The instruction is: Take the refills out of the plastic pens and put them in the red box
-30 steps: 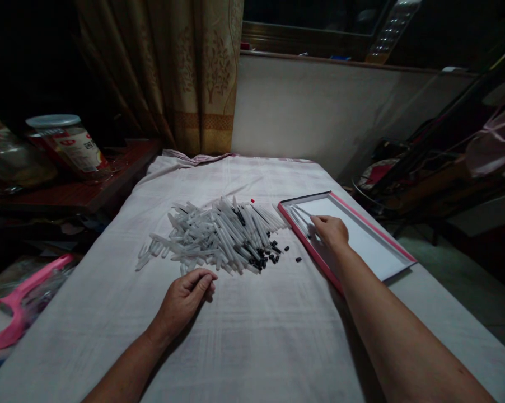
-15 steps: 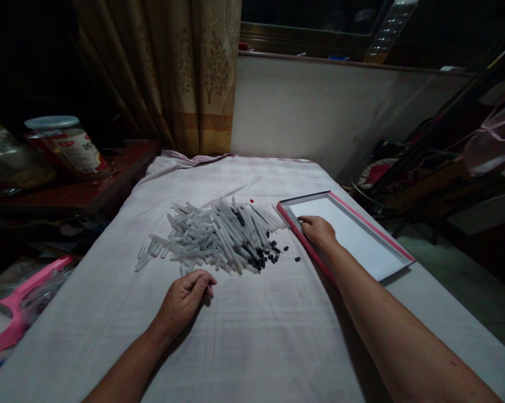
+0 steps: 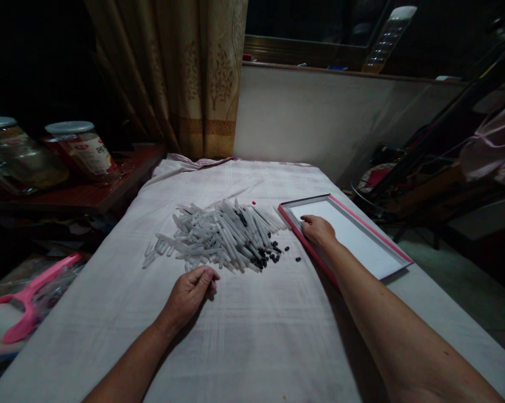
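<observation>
A loose heap of translucent white pen barrels and caps (image 3: 219, 232) lies in the middle of the cloth, with small black plugs (image 3: 273, 257) scattered along its right side. In front of the heap my left hand (image 3: 196, 285) rests with its fingers curled together; whatever is inside them is hidden. My right hand (image 3: 317, 228) reaches over the near-left wall of a shallow box (image 3: 372, 226), white inside with pink-red edges. Its fingers are bent close to a few pale pen barrels (image 3: 295, 218) lined along that wall, and what they grip cannot be made out.
A pale checked cloth (image 3: 252, 336) covers the table. One tiny red piece (image 3: 253, 202) lies behind the heap. Jars (image 3: 84, 148) stand on a dark wooden surface at left, above a pink-handled object (image 3: 38, 291). Curtain (image 3: 213, 84) and wall (image 3: 294, 112) close off the back.
The camera view has shifted slightly. Both hands keep nearly the same places, left by the heap and right inside the box; the heap looks unchanged.
</observation>
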### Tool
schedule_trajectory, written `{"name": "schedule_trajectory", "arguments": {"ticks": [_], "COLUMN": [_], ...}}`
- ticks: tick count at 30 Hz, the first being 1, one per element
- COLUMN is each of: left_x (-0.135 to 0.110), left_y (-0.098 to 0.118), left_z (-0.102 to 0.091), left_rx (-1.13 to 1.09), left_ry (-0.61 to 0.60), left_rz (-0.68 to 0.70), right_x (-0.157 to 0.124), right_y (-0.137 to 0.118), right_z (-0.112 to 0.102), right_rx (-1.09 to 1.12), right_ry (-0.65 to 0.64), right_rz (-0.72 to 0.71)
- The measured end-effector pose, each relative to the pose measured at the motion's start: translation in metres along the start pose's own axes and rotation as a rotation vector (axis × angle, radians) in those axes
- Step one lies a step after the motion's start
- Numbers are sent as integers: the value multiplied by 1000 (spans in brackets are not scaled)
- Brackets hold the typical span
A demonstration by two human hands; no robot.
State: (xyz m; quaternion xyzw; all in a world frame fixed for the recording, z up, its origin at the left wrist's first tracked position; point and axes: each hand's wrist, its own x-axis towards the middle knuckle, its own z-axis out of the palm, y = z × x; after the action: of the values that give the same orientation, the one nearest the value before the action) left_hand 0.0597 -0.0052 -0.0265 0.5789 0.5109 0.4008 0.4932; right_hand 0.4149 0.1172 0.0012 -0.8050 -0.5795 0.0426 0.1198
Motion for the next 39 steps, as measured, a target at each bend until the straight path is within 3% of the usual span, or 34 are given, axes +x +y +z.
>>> {"name": "schedule_trajectory", "arguments": {"ticks": [6, 10, 14, 24, 27, 32, 36, 39], "left_x": [1, 1, 2, 0, 0, 6, 8, 2], "left_y": [1, 1, 1, 6, 4, -5, -7, 0], "left_z": [2, 2, 3, 6, 7, 10, 13, 18], "left_rx": [2, 12, 33, 110, 131, 176, 215, 338], "left_ry": [11, 21, 32, 62, 66, 96, 221, 352], "left_rz": [11, 22, 42, 94, 108, 148, 209, 358], "right_x": [-33, -64, -79, -76, -91, -134, -161, -167], "right_y": [-35, -60, -73, -69, -64, -62, -59, -56], "right_z": [-16, -8, 5, 8, 8, 25, 37, 37], "right_rx": [10, 31, 34, 250, 391, 652, 776, 832], "right_ry": [76, 3, -51, -17, 7, -71, -119, -139], "right_rz": [-190, -307, -288, -174, -221, -361, -407, -439]}}
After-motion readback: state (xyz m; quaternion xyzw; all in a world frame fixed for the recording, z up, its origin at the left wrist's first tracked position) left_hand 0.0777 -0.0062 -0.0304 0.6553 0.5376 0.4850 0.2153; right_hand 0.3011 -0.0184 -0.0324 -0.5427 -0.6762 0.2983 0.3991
